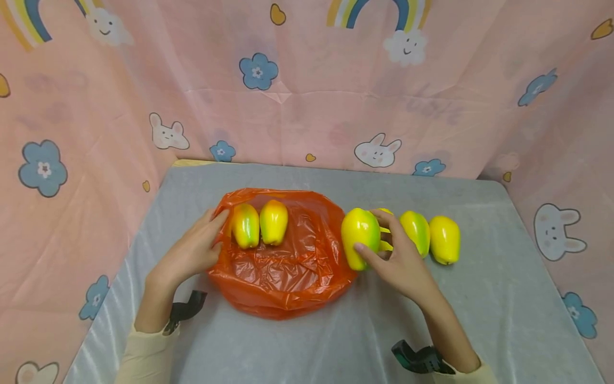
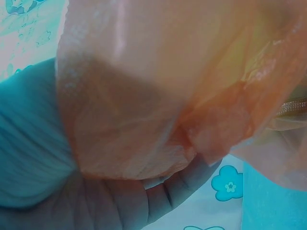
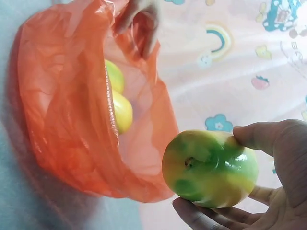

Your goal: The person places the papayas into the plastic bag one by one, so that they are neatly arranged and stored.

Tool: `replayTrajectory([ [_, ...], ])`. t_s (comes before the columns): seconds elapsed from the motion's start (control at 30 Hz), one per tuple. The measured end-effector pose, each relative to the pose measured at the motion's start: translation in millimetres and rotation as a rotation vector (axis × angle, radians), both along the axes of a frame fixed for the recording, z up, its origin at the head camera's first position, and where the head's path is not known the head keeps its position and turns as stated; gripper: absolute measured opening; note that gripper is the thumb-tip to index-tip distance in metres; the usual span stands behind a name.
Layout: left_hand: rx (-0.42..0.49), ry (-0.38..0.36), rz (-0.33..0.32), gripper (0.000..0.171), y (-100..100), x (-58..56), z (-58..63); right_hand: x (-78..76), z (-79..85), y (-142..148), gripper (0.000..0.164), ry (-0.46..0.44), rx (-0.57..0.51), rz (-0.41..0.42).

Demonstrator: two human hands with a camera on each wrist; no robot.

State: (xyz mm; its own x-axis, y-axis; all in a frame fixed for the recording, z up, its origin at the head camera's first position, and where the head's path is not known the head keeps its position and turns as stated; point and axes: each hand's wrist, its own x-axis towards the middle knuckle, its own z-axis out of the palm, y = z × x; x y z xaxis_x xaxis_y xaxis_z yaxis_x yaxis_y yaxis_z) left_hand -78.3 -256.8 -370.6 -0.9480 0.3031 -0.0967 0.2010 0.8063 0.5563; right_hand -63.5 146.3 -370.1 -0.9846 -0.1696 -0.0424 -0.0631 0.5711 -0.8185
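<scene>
"Where's the held papaya (image 1: pixel 357 234)?"

"In my right hand (image 1: pixel 403 264), between thumb and fingers, at the right rim of the orange plastic bag (image 1: pixel 283 304); whether they touch, I can't tell."

"And your left hand (image 1: pixel 192 250)?"

"Gripping the bag's left rim (the film hides part of it from my left wrist view). Two bagged papayas (image 1: pixel 273 224) lie near it. Right of my right hand, loose papayas (image 1: pixel 445 240) rest on the grey cloth (image 1: pixel 508 288)."

Bag (image 1: pixel 283 305) on tbl (image 1: pixel 297 352) | 2 fruits (image 1: pixel 274 223) in bag, L-rear | L hand (image 1: pixel 193 252) @ its L rim | R hand (image 1: pixel 405 266) w/ held fruit (image 1: pixel 358 237) — by R rim | other fruits (image 1: pixel 444 240) on tbl, farther R | backdrop (image 1: pixel 307 122) behind tbl
</scene>
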Motion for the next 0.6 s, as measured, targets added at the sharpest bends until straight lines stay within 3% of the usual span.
replayTrajectory([
  [0.6, 0.011, 0.008, -0.004, 0.074, -1, -0.2, 0.7, -18.4, 5.0, -23, 0.077, 0.010, 0.023, 0.064],
])
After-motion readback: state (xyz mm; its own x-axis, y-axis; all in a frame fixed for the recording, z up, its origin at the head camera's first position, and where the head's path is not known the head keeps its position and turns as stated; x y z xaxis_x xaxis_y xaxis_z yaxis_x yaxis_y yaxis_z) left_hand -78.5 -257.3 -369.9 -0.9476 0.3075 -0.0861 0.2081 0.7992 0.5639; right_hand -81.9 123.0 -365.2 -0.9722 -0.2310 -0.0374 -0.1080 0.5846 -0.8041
